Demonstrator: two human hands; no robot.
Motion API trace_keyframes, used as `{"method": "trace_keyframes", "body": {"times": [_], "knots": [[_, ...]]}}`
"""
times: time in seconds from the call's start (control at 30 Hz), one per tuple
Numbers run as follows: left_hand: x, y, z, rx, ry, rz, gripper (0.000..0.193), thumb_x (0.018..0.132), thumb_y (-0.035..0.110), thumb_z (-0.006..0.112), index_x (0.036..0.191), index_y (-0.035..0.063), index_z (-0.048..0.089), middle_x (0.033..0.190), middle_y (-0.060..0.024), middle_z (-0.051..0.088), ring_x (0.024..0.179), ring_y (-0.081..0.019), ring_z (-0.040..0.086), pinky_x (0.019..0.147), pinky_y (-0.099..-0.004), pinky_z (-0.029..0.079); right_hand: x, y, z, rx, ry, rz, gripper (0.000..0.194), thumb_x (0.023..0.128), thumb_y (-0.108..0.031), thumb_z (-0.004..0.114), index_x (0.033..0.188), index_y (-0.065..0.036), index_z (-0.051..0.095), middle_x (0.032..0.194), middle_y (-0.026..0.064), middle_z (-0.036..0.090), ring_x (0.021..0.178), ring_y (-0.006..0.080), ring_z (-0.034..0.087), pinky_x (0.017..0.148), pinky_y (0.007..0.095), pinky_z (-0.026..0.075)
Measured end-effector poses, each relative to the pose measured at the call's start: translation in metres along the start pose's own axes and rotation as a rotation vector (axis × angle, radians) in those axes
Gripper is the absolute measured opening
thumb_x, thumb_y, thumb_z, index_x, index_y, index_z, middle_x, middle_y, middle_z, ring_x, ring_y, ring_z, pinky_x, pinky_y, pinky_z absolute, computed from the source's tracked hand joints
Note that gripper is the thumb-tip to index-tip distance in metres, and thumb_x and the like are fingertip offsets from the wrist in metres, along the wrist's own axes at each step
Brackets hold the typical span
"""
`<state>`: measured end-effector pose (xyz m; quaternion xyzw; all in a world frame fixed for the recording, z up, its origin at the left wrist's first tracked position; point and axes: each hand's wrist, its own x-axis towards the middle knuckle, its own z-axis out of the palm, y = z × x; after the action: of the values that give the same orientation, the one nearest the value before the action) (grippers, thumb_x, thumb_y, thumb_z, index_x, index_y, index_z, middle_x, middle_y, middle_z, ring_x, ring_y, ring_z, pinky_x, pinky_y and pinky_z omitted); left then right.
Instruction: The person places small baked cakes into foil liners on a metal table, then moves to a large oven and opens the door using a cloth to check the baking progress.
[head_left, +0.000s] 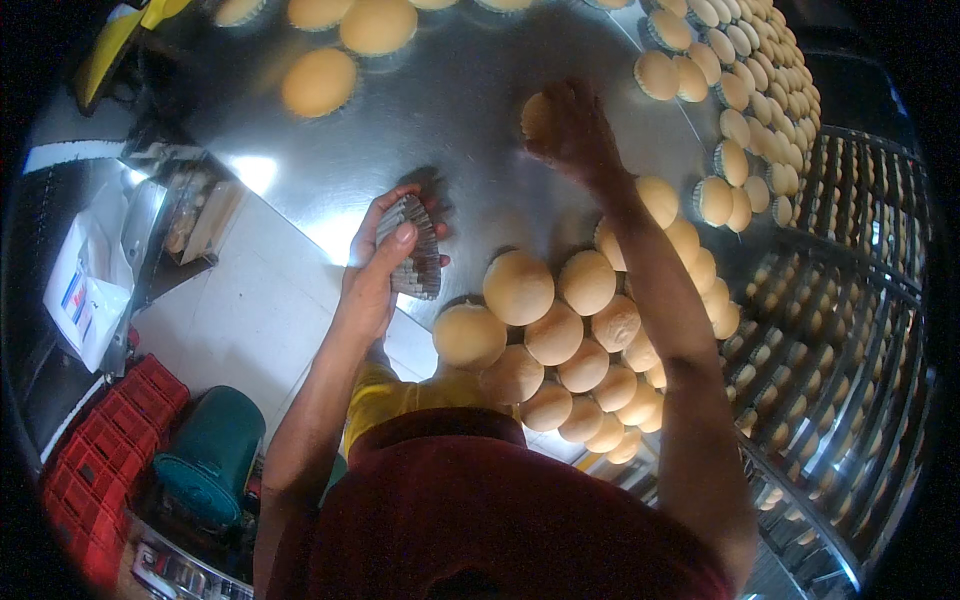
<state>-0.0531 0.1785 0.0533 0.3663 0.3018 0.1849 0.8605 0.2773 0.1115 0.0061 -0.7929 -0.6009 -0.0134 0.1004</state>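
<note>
A stack of fluted paper baking cups (412, 251) is gripped in my left hand (379, 259), the thumb across its side. Farther out over the metal table (465, 142), my right hand (574, 135) has its fingers around a round bun (534, 118); most of that bun is covered by the hand, and whether a cup sits under it cannot be seen. Below my right forearm lies a cluster of round buns (553, 332), with no paper cups visible around them. Two buns in paper cups (320, 81) stand at the upper left of the tabletop.
Many buns in cups (731, 161) fill the table's right side. Racks loaded with buns (825, 360) stand beyond. To the left are a yellow scoop-like object (112, 56), a white bag (94, 277), red crates (112, 465) and a green bin (214, 450) on the floor.
</note>
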Motion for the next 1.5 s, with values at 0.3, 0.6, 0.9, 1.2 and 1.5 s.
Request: {"method": "trace_keyframes", "body": {"times": [0.3,0.6,0.9,1.2,1.5], "knots": [[-0.015,-0.012,-0.02,-0.126,0.07,-0.037,0.063,0.097,0.034,0.067,0.148,0.0043,0.043,0.136,-0.0176,0.057,0.114,-0.027,0.065,0.09,-0.043,0.062,-0.082,-0.046,-0.063,0.169,-0.405,0.264,0.082,0.072,-0.045,0.087,0.137,-0.007,0.056,0.128,0.0232,0.062,0.119,0.0415,0.062,0.099,0.0497,0.053],[-0.021,-0.012,-0.028,0.006,0.052,-0.006,0.07,0.097,0.045,0.061,0.149,0.0038,0.041,0.141,-0.0202,0.054,0.123,-0.0328,0.062,0.101,-0.0505,0.055,-0.066,0.015,-0.061,0.095,-0.19,0.442,0.081,0.078,-0.055,0.082,0.138,-0.006,0.058,0.138,0.0215,0.061,0.129,0.04,0.057,0.109,0.0464,0.047],[-0.03,-0.02,-0.023,0.09,0.203,0.013,0.083,0.091,0.06,0.061,0.149,0.0046,0.042,0.132,-0.0209,0.06,0.115,-0.033,0.067,0.093,-0.046,0.06,0.054,0.219,-0.003,-0.309,0.039,0.2,0.089,0.073,-0.054,0.085,0.142,-0.008,0.053,0.128,0.022,0.066,0.119,0.044,0.063,0.106,0.0565,0.046],[-0.018,-0.024,-0.021,0.051,0.101,-0.068,0.084,0.091,0.054,0.066,0.152,0.0038,0.038,0.136,-0.0211,0.057,0.115,-0.0319,0.066,0.092,-0.0444,0.061,-0.035,0.067,-0.063,-0.03,-0.447,0.208,0.083,0.071,-0.045,0.088,0.14,-0.011,0.057,0.133,0.0207,0.058,0.127,0.0406,0.056,0.106,0.0487,0.05],[0.053,-0.041,0.028,0.237,-0.136,-0.311,0.068,0.096,0.033,0.067,0.151,0.0019,0.041,0.141,-0.0158,0.058,0.12,-0.0277,0.063,0.095,-0.0413,0.056,-0.049,0.086,-0.072,0.278,-0.359,0.489,0.082,0.081,-0.066,0.076,0.137,-0.007,0.062,0.123,0.0218,0.07,0.117,0.0388,0.066,0.103,0.0465,0.051]]}}
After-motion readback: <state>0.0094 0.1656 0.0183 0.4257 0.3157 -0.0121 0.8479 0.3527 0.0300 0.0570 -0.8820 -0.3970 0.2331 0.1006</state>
